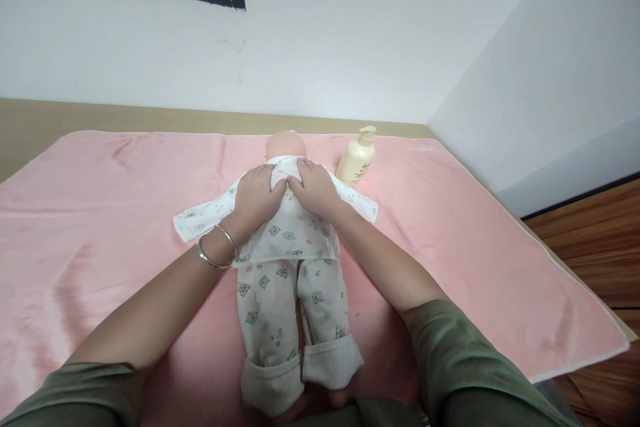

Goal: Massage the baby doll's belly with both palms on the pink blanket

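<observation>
A baby doll (286,145) lies on a pink cloth (450,233), its bald head pointing away from me. It wears a white printed top (293,237) and white printed trousers (270,300) with turned-up cuffs. My left hand (257,197), with a silver bangle on the wrist, rests on the left side of the doll's upper body. On the right side lies my right hand (315,188). The fingers of both hands are spread flat over the fabric, and the thumbs come close together at the middle. Neither hand grips anything.
A cream pump bottle (357,157) leans on the pink cloth, just beyond the doll's right sleeve. Behind the table's far edge (165,119) rises a white wall, with a dark frame at the upper left. Brown wood panels (595,247) show at the right.
</observation>
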Motion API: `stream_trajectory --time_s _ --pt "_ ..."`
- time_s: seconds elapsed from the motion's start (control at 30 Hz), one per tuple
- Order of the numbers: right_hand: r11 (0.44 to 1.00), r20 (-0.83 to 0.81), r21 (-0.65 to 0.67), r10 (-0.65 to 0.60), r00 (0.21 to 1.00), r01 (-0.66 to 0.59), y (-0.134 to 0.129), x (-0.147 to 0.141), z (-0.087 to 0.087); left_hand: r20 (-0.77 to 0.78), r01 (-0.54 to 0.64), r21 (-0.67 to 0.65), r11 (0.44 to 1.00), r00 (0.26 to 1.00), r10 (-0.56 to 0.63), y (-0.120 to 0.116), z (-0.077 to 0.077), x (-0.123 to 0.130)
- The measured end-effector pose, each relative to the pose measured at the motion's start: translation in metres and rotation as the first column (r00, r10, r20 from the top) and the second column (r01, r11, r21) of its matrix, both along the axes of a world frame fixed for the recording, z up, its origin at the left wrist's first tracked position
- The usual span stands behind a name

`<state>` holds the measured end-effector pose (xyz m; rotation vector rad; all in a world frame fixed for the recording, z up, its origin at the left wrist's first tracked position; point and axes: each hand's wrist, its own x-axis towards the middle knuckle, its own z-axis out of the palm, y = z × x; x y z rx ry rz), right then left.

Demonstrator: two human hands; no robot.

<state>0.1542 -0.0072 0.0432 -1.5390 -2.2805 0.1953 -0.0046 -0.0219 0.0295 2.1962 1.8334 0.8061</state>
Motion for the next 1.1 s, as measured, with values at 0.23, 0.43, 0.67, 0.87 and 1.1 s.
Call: stream_trajectory --time_s 0.23,0.43,0.67,0.87,1.1 --pt "1.000 -0.020 0.011 0.004 1.000 -0.004 0.002 0.000 -0.003 0.008 0.001 -0.010 1.000 1.000 -0.001 -0.001 0.003 0.000" --pt "1.000 0.001 -0.017 -0.001 1.000 0.001 0.001 -0.001 0.000 0.014 -0.019 -0.002 1.000 1.000 0.019 -0.002 0.002 0.001" --pt "1.000 0.002 -0.004 0.002 1.000 -0.002 0.003 -0.001 -0.003 -0.001 -0.010 -0.011 1.000 1.000 0.010 -0.002 0.001 0.000" --pt "0.998 0.002 0.034 0.045 0.999 -0.045 0.014 0.001 -0.014 0.062 -0.014 -0.011 1.000 0.998 0.015 0.003 -0.007 -0.003" --pt "0.999 -0.017 0.018 0.039 0.999 -0.039 0.008 -0.001 -0.006 0.061 -0.041 -0.088 0.995 0.997 0.046 0.002 -0.001 -0.002"
